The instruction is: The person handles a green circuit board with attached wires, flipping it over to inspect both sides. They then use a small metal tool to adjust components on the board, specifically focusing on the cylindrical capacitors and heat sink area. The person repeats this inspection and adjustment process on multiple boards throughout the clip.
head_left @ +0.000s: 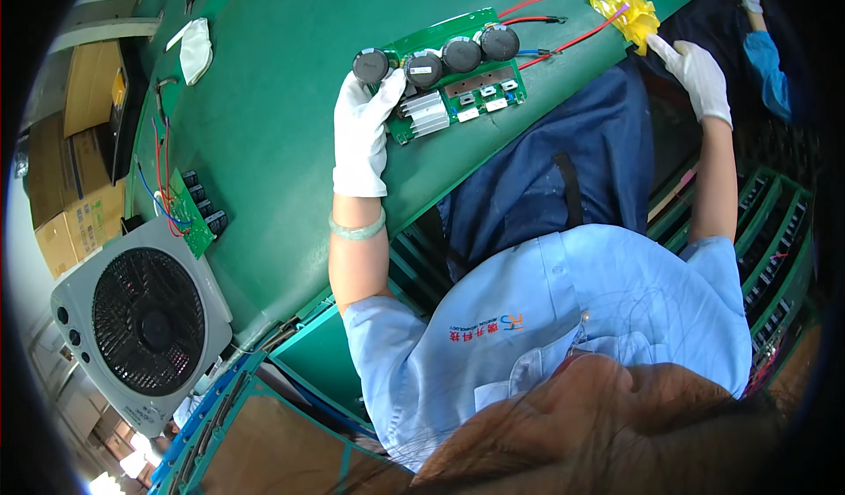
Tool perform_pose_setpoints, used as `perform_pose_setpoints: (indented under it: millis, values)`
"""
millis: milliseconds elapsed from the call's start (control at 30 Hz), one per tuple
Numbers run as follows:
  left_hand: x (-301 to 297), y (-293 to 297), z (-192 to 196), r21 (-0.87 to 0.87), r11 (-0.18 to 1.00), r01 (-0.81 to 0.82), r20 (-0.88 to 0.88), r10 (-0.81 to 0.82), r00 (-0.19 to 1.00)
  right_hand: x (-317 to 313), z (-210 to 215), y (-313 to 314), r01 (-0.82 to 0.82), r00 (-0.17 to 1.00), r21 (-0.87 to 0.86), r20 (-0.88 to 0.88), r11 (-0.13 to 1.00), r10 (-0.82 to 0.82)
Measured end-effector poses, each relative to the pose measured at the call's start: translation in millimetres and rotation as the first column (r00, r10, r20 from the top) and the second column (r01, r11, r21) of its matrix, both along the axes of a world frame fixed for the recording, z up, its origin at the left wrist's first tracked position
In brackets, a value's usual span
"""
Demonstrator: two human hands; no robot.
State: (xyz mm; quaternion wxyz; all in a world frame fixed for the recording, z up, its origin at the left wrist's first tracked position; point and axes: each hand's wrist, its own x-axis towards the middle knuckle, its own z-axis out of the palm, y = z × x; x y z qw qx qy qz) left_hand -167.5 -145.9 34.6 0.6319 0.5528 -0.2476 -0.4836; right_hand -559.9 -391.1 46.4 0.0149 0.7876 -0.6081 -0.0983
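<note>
My left hand, in a white glove, grips the left end of a green circuit board, thumb on top. The board carries several round black capacitors in a row and a silver finned heat sink. Red, black and blue wires run from its right side. At the right, my gloved right hand reaches to a fanned bunch of yellow strips at the table edge. Its fingertips pinch at the lower end of a strip; part of the grip is hidden.
On the green table lie a white cloth and a second wired circuit board. A grey box fan stands at the left, below cardboard boxes. Another person's blue sleeve shows at the far right, near green racks.
</note>
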Motion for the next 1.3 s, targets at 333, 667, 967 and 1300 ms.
perform_pose_setpoints:
  millis: [333,667,967,1300]
  values:
    - [7.4,4.8,-2.7,-0.085,0.985,-0.152,-0.113,0.142,0.983,54.9,7.1,72.7,-0.307,0.385,0.313,0.905,0.899,-0.183]
    - [39.0,31.3,1.1,-0.235,0.898,-0.372,0.310,0.432,0.847,162.1,22.8,104.9,-0.568,0.296,0.462,0.887,0.681,-0.355]
    - [18.0,5.6,-4.6,-0.099,0.960,-0.262,-0.339,0.215,0.916,181.5,-2.4,96.9,-0.518,0.114,0.455,0.876,0.724,-0.469]
    - [7.7,3.8,7.3,-0.014,0.977,-0.213,-0.290,0.200,0.936,167.5,-18.5,82.1,-0.602,-0.085,0.449,0.786,0.661,-0.612]
